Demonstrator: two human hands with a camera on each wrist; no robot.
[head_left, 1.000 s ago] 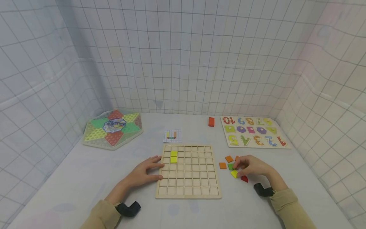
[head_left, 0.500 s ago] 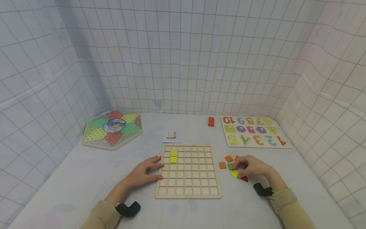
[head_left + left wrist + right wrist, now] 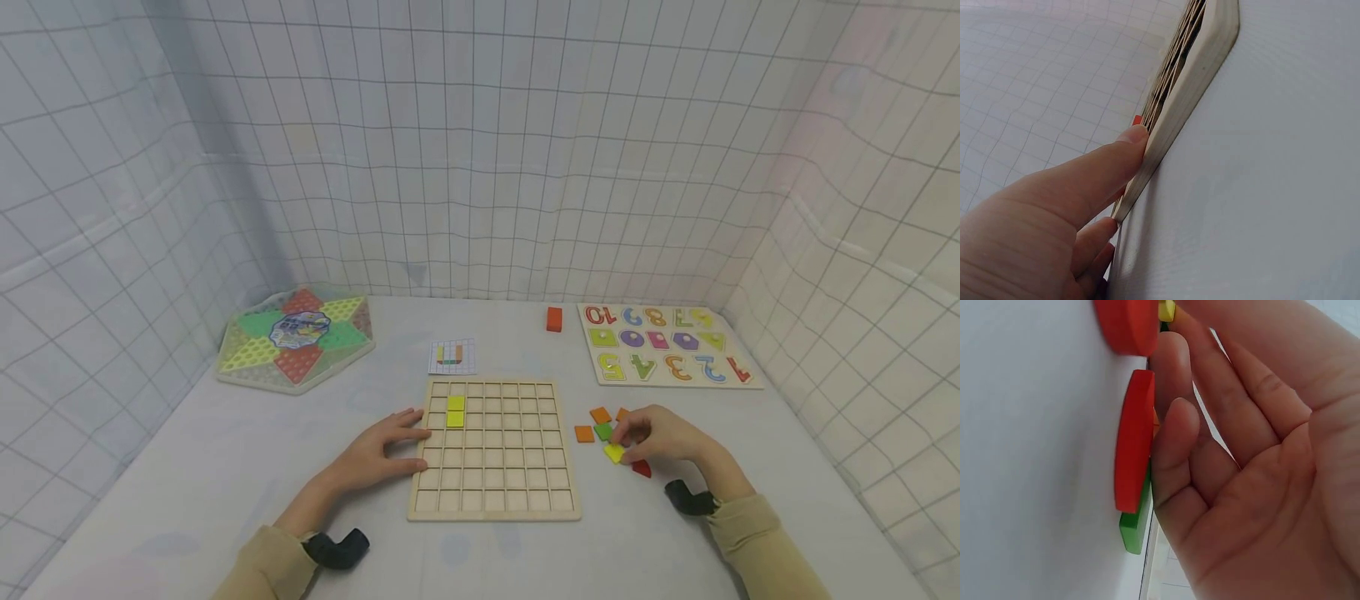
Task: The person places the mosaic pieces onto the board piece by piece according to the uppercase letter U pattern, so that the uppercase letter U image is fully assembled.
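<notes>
Yellow tiles (image 3: 455, 418) on board (image 3: 493, 457), head view only

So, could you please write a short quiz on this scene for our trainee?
1. Multiple choice: the right hand is at which things?
A) the number puzzle
B) the loose tiles
C) the picture card

2. True or false: the left hand touches the edge of the wooden board.

3. Count: how many yellow tiles sit in the squares of the wooden board?

Key: 1. B; 2. True; 3. Two
</notes>
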